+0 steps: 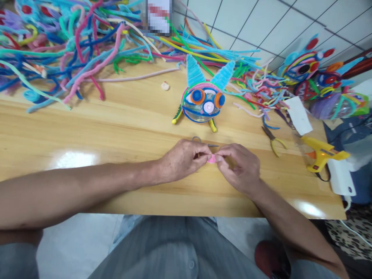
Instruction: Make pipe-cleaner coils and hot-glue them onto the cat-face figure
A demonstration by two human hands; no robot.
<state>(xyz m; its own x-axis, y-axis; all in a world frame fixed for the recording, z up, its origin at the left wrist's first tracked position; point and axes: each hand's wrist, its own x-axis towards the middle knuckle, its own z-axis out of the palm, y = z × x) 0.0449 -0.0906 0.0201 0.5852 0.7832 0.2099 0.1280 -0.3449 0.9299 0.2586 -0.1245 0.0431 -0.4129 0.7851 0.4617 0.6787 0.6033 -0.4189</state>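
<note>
Both hands meet low over the wooden table [130, 130], near its front edge, pinching one small pink piece [212, 159] between them. Left hand [183, 161]: thumb and fingertips closed narrowly on the piece's left side. Right hand [241, 166]: thumb and finger pinched at its other side, palm turned inward. The piece is partly covered by the fingertips; I can't make out its full shape. Just beyond the knuckles, a pair of scissors [213, 145] lies flat, partly hidden by the left hand. Farther back, facing the worker, a clear-bodied figure [200, 113] stands on yellow-tipped legs, with upright light-blue ears and orange-and-blue eyes. Behind it to the left, a small pale disc [165, 86]. To the right, yellow-handled pliers [273, 140], then a yellow glue gun [321, 153] beside a white box [340, 178]. A heap of fuzzy stems [100, 71] in many colours spreads over the far left; shorter stem pieces [255, 88] lie tangled right of the figure. More decorated figures [303, 69] crowd the far right corner, by the tiled wall [247, 23].
</note>
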